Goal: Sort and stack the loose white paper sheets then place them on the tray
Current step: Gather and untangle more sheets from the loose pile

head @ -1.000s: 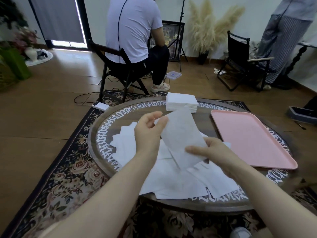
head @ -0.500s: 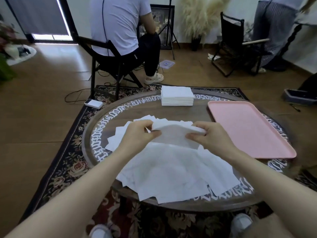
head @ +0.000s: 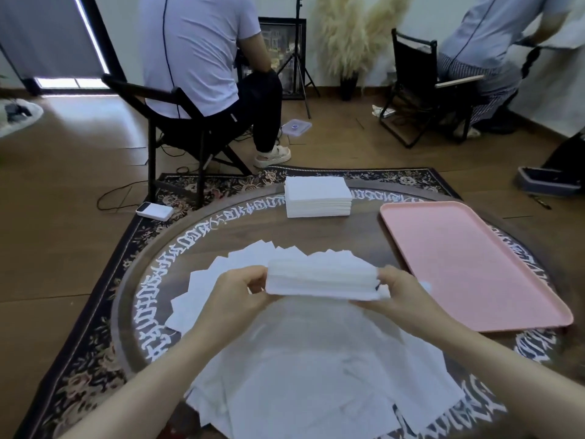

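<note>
With both hands, left (head: 235, 293) and right (head: 400, 293), pinching the small stack (head: 319, 280) by its ends, square its edges before reaching for more loose sheets (head: 316, 359).

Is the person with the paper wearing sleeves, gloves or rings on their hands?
No. Both forearms are bare as far as the picture shows, with no sleeves in view. The left hand and right hand have no gloves, and no rings, watch or bracelet can be seen.

- Left hand (head: 235, 294) and right hand (head: 400, 293): bare, with no gloves, rings or watch.
- Both forearms: bare as far as the frame's lower edge, no sleeves visible.
</note>
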